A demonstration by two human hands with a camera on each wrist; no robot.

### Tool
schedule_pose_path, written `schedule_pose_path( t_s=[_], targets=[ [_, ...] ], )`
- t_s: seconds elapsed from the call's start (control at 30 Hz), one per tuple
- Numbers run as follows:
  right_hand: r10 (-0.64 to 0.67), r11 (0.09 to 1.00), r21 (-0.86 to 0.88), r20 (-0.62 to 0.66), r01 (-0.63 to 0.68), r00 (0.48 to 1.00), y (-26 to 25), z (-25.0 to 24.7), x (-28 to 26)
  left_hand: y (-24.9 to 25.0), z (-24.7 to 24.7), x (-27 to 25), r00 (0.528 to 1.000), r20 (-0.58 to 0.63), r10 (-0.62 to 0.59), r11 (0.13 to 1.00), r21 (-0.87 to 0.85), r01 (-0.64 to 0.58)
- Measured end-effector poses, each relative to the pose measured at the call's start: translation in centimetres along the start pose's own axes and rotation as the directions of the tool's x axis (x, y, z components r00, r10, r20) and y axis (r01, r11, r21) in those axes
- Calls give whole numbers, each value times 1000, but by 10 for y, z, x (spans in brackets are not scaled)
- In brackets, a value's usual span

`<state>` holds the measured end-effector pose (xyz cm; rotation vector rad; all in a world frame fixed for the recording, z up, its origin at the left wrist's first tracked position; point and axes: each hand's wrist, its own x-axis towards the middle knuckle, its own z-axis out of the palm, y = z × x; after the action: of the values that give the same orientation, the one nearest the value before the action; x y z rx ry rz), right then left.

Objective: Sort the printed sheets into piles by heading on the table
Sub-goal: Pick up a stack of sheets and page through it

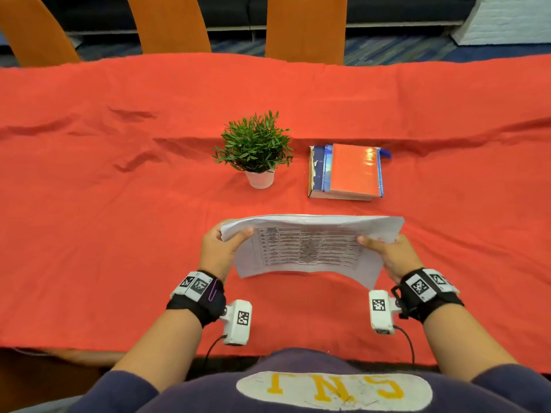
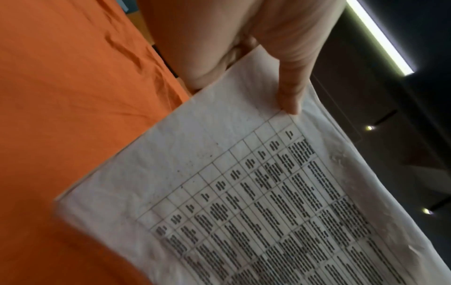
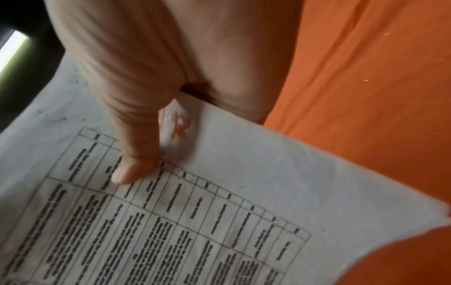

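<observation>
I hold a stack of printed sheets (image 1: 310, 247) up off the red tablecloth (image 1: 119, 204), its top page showing a grid table of dark text. My left hand (image 1: 222, 245) grips the stack's left edge, thumb on top of the page (image 2: 289, 96). My right hand (image 1: 387, 251) grips the right edge, thumb pressed on the table print (image 3: 131, 169). The stack sags in the middle between both hands. A red mark shows near the right thumb on the sheets (image 3: 182, 125). The fingers under the paper are hidden.
A small potted plant (image 1: 256, 150) stands beyond the sheets at the table's middle. Two stacked books (image 1: 347, 172), red cover on top, lie to its right. Orange chair backs (image 1: 305, 28) line the far edge. Bare tablecloth stretches to the left and right.
</observation>
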<state>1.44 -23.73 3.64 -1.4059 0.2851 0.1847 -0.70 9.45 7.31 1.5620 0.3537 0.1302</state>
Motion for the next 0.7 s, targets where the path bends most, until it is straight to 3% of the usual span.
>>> schedule_pose_path(
  t_s=[0.2, 0.3, 0.43, 0.57, 0.7],
  targets=[
    [82, 993, -91, 9, -81, 997, 38, -2, -4, -16, -3, -5, 997, 40, -67, 997, 29, 66],
    [51, 992, -114, -25, -54, 998, 39, -3, -1, -15, 0, -3, 995, 54, -85, 996, 13, 84],
    [4, 981, -196, 23, 1, 1000, 37, -6, -2, -15, -3, -4, 992, 78, -103, 995, 5, 103],
    [21, 991, -134, 83, -10, 996, 30, -6, -1, -22, -6, 0, 973, 152, -174, 985, 31, 172],
    [46, 996, -83, 66, -40, 997, 34, -6, 4, -26, -3, 0, 955, 160, -250, 968, 38, 248]
  ],
)
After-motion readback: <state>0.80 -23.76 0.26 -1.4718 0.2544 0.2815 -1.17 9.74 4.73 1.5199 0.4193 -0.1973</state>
